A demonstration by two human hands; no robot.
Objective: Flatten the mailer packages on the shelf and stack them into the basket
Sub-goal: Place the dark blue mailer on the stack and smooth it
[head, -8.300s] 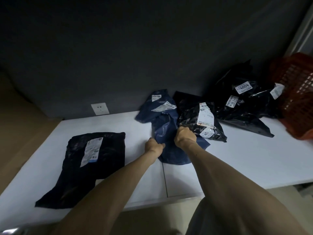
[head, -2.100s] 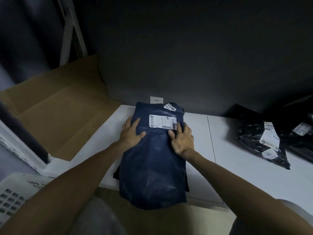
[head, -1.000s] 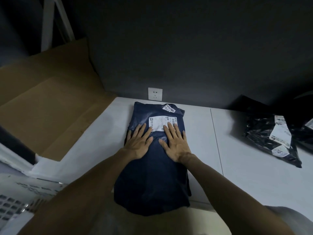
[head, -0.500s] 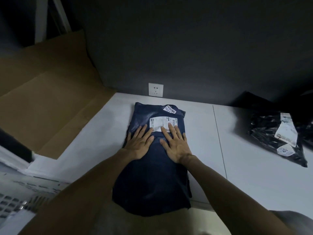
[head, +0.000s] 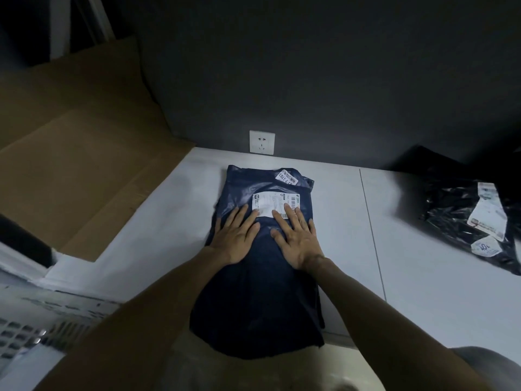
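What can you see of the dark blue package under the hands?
The dark blue mailer is a glossy plastic bag lying flat on the white shelf, its near end overhanging the front edge. A white shipping label and a smaller sticker sit near its far end. The left hand and right hand press it, fingers straight.

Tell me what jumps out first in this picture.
The left hand and right hand press flat, side by side, on a blue mailer in the middle of the white shelf, its near end hanging over the front edge. A crinkled black mailer lies at the far right, brown cardboard at the left.
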